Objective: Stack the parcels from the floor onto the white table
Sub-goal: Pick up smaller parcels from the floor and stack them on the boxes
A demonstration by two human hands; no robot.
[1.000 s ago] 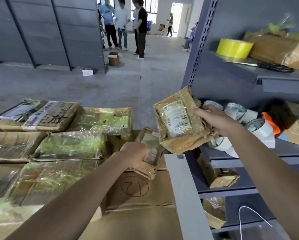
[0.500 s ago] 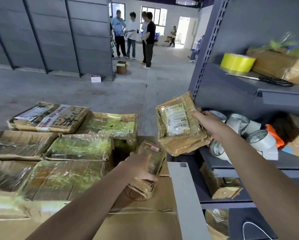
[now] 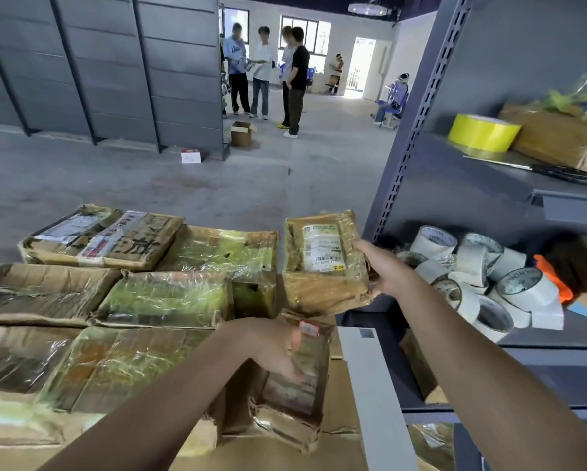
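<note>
Presently, right hand (image 3: 384, 270) pinching labelled parcel (image 3: 322, 263) by its right edge, aloft near far right corner of white table (image 3: 373, 396), left hand (image 3: 268, 348) clasping small parcel (image 3: 295, 399) upon flat carton (image 3: 338, 389).

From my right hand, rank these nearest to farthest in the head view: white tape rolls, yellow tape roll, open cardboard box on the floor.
1. White tape rolls: on the shelf just right of the right hand.
2. Yellow tape roll: one shelf higher, up and right.
3. Open cardboard box: far back on the floor, by the standing people.
</note>
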